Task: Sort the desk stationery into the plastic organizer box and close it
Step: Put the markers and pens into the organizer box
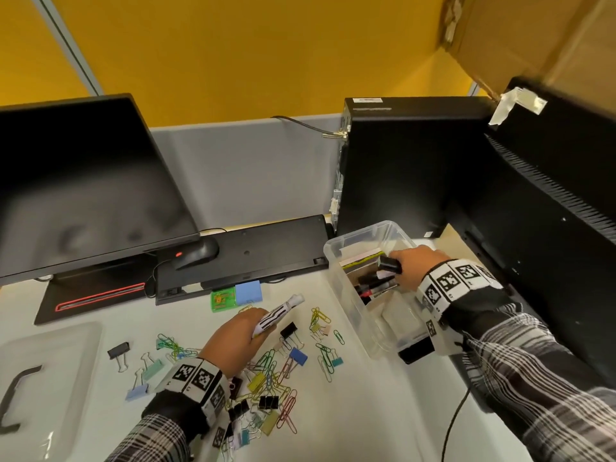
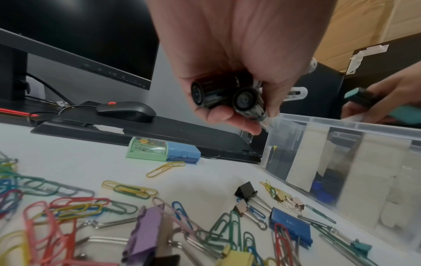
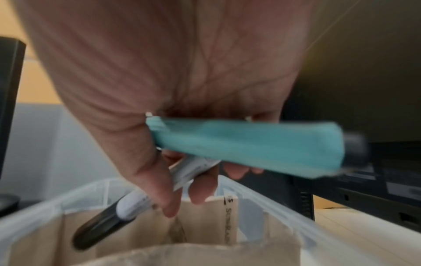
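My left hand [image 1: 248, 328] grips two markers [image 1: 280, 313] above the scattered clips; their black round ends [image 2: 227, 97] show under the curled fingers in the left wrist view. My right hand [image 1: 408, 266] is over the clear plastic organizer box [image 1: 336, 248]. It holds a teal item with a black end [image 3: 250, 144] and a white marker [image 3: 136, 203], whose dark tip points down into a cardboard-lined compartment. More markers [image 1: 376, 285] lie inside the box. Coloured paper clips and binder clips [image 1: 273, 368] cover the desk in front of me.
The box's clear lid [image 1: 50, 361] lies at the left front. A small green case [image 1: 221, 300] and a blue case [image 1: 248, 291] sit by the upturned keyboard [image 1: 253, 251], which has a mouse [image 1: 196, 255] on it. A monitor [image 1: 83, 188] stands left, a computer tower [image 1: 400, 168] behind the box.
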The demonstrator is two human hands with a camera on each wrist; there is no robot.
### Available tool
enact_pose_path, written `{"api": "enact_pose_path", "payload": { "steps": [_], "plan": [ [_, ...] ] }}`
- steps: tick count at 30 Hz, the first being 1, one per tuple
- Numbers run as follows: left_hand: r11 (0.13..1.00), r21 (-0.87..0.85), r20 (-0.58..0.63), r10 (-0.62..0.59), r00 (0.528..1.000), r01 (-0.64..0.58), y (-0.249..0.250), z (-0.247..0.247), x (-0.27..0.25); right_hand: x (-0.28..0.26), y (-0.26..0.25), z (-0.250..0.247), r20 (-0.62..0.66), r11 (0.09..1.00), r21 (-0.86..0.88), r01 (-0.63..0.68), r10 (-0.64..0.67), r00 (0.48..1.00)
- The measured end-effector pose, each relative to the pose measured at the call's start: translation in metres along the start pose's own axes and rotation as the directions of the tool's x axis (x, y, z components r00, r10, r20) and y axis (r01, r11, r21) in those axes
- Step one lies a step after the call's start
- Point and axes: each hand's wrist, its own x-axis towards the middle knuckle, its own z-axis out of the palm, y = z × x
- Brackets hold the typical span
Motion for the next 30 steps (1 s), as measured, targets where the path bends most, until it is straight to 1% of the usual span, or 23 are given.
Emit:
{"api": "enact_pose_path", "payload": {
  "steps": [3,6,9,11,12,15,18,20,22,27,30],
  "plan": [
    [1.0,-0.002,0.006,0.002,1.0,-0.002,-0.001,0.0,0.0,0.019,0.007,0.011,0.063,0.993,-0.114,-0.022,0.029,0.998],
    [1.0,0.009,0.006,0.001,1.0,-0.001,-0.005,-0.001,-0.002,0.015,0.004,0.005,0.076,0.993,-0.114,-0.01,0.019,0.997],
    [1.0,0.003,0.003,-0.019,1.0,0.019,-0.012,-0.001,-0.005,0.004,0.001,-0.004,-0.009,0.997,-0.067,0.025,-0.026,1.0],
    [1.0,0.016,0.008,-0.026,1.0,0.026,-0.017,0.0,-0.006,0.0,-0.001,-0.004,-0.072,0.997,-0.067,0.045,-0.05,0.996],
    [0.999,0.031,0.011,-0.025,1.0,0.025,-0.018,0.0,-0.006,-0.001,-0.002,-0.003,-0.075,0.995,-0.081,0.061,-0.067,0.995],
    [0.998,0.068,0.01,-0.016,1.0,0.016,-0.016,0.0,-0.005,0.005,-0.009,0.004,-0.019,0.987,-0.107,0.122,-0.124,0.992],
    [0.998,0.066,0.02,0.006,1.0,-0.007,-0.013,-0.002,-0.002,0.013,-0.011,0.015,0.035,0.984,-0.136,0.117,-0.113,0.993],
    [0.998,0.065,0.027,0.021,0.999,-0.023,-0.012,-0.002,-0.001,0.012,-0.011,0.019,0.058,0.993,-0.08,0.09,-0.085,0.995],
    [0.997,0.065,0.033,0.029,0.999,-0.031,-0.013,-0.002,0.0,0.007,-0.007,0.019,0.045,0.998,0.008,0.068,-0.068,0.997],
    [0.996,0.07,0.038,0.051,0.998,-0.053,-0.012,0.003,0.0,-0.012,0.01,0.032,-0.073,0.974,0.227,0.002,0.015,0.997],
    [0.997,0.044,0.019,0.068,0.997,-0.069,-0.005,0.003,0.002,-0.025,0.019,0.046,-0.105,0.956,0.281,-0.083,0.116,0.988]
  ]
}}
